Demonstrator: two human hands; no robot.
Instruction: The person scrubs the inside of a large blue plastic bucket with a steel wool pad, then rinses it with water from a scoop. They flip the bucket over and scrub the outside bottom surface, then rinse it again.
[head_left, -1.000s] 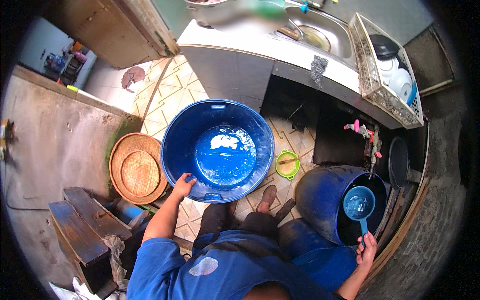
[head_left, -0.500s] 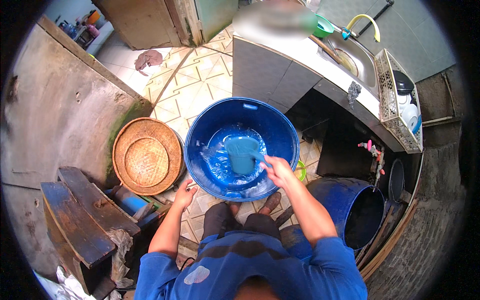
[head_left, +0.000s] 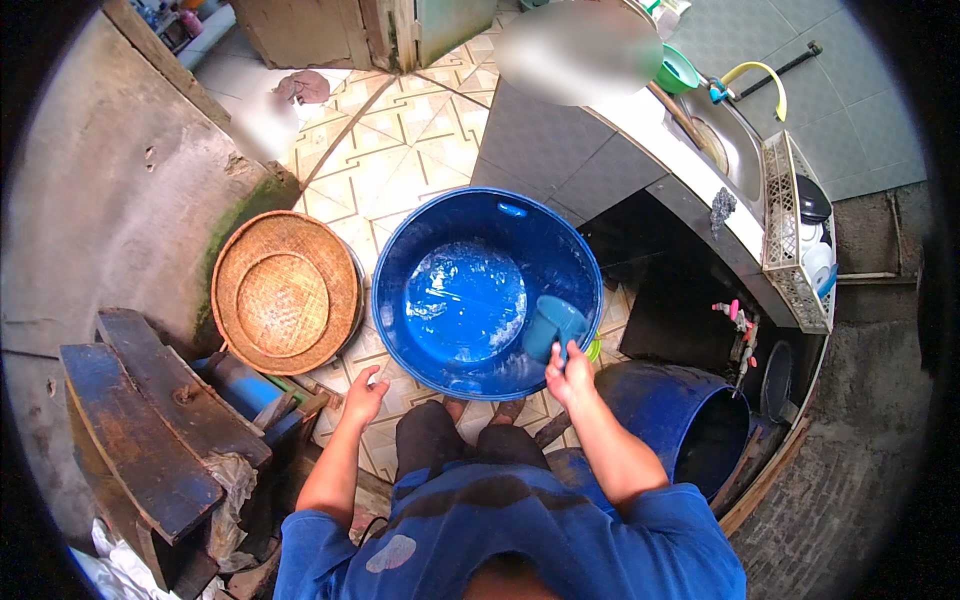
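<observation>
I have my right grip (head_left: 571, 380) curled around the handle of the blue dipper (head_left: 556, 328), which sits tilted at the near right side of the large blue tub (head_left: 548, 250); from my feed, I cannot tell whether they touch. My left grip (head_left: 366, 398) hangs loosely spread near the tub.

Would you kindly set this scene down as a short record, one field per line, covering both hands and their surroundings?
Right hand: grips a blue dipper over the tub's right side
Left hand: empty, fingers bent
Blue tub: in front, wet inside
Left of tub: round woven tray
Right of tub: blue barrel, mouth uncovered
Counter: sink, dish rack
</observation>
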